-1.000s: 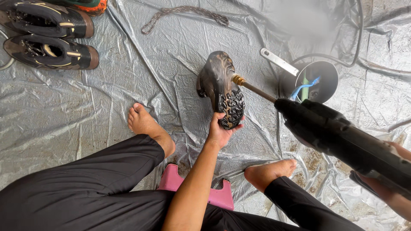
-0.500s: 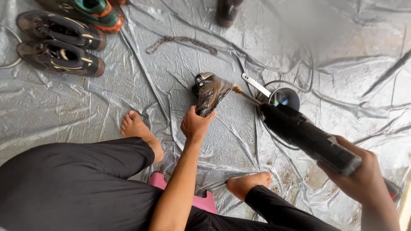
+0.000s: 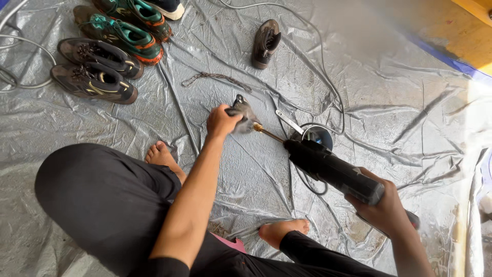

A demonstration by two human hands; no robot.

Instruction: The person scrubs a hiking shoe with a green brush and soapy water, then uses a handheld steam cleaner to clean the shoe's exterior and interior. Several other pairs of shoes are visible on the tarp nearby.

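The left hand (image 3: 221, 121) is clenched on a grey shoe (image 3: 243, 116) held just above the plastic sheet (image 3: 400, 128), the right hand (image 3: 383, 208) grasps a black power tool (image 3: 328, 166) whose brass tip meets it; the shoe looks light and pliable, best gripped around its stiffer heel.

I read this as an improvised shoe-cleaning or shoe-repair spot on a floor, not a fitted workshop. A crinkled grey plastic sheet (image 3: 389, 118) covers the floor, stained in patches. Worn shoes (image 3: 95, 82) are lined up along its far left edge, with a single boot (image 3: 265, 43) apart. Power cables (image 3: 318, 61) trail across the sheet. A yellow wooden edge (image 3: 471, 36) shows beyond the sheet's far right edge.
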